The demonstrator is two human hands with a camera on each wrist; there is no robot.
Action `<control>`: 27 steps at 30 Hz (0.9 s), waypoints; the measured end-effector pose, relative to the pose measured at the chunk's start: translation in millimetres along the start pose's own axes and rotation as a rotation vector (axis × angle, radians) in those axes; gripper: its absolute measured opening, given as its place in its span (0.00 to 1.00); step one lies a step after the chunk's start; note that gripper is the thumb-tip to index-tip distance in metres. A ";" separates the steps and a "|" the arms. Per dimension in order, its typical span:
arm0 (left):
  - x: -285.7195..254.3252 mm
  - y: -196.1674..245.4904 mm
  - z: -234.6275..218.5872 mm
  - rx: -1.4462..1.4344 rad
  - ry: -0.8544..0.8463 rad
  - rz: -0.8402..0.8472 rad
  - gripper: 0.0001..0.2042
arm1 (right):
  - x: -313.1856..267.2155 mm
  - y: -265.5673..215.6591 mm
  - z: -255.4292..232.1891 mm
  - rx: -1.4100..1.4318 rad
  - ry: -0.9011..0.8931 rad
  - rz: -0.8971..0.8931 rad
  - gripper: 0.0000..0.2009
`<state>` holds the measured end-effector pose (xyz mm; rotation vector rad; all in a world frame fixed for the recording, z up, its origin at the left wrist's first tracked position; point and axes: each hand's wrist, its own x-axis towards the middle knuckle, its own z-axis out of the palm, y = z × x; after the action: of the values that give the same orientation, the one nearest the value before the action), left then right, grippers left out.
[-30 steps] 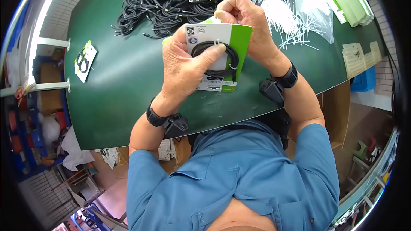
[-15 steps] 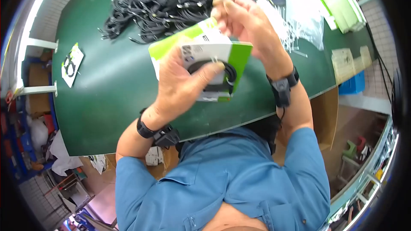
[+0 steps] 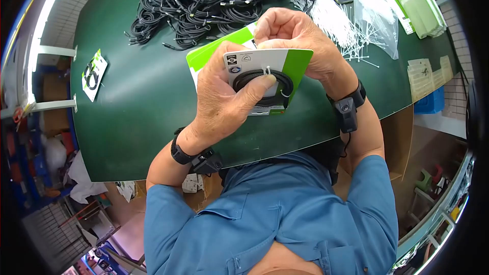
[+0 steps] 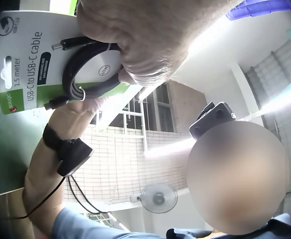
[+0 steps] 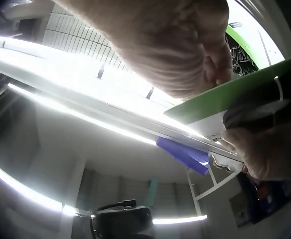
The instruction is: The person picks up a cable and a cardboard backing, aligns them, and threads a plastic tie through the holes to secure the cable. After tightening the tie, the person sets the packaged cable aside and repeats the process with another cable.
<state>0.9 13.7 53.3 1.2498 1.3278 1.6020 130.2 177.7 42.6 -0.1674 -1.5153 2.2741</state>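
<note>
My left hand (image 3: 219, 94) holds a white and green cable packaging card (image 3: 300, 66) upright over the table. Its thumb presses on a coiled black USB-C cable (image 3: 289, 82) lying against the card. A white cable tie (image 3: 268, 70) crosses the coil near the thumb tip. Behind the card shows another green and white panel (image 3: 194, 62). The left wrist view shows the printed card face (image 4: 23, 47) with a hang hole. My right hand (image 3: 308, 43) is at the card's far upper edge, fingers curled; the card hides its fingertips, so I cannot tell what they hold.
A large heap of coiled black cables (image 3: 204, 5) covers the back of the green table (image 3: 137, 122). Loose white cable ties (image 3: 346, 30) and a plastic bag (image 3: 374, 15) lie right, beside stacked green cards (image 3: 420, 7). A carded cable (image 3: 94, 75) lies at left.
My right hand was lifted off the card's far edge half a second ago and has come back down behind it. The card swung more upright; my left hand kept its hold.
</note>
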 end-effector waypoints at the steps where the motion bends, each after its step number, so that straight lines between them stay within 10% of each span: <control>1: -1.1 -0.2 0.5 0.000 0.001 -0.002 0.14 | 0.2 0.5 0.4 -0.011 0.006 -0.042 0.08; 7: -2.7 10.0 3.0 0.011 0.017 -0.026 0.13 | -3.0 -1.1 4.0 -0.345 0.122 -0.249 0.08; 15: 18.5 7.5 -19.8 -0.084 0.235 0.008 0.12 | -0.7 -1.1 9.1 -0.056 0.359 -0.322 0.14; 22: 25.7 -3.1 -25.8 -0.128 0.259 -0.012 0.12 | -9.1 10.9 23.8 -0.719 0.154 -0.078 0.21; 27: 27.7 1.8 -25.6 -0.298 0.185 -0.044 0.13 | -6.2 3.7 17.6 -0.244 0.076 -0.110 0.17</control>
<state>-31.5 31.3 61.3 0.9053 1.1622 1.8410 129.4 158.9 45.7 -0.2301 -1.7138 1.9727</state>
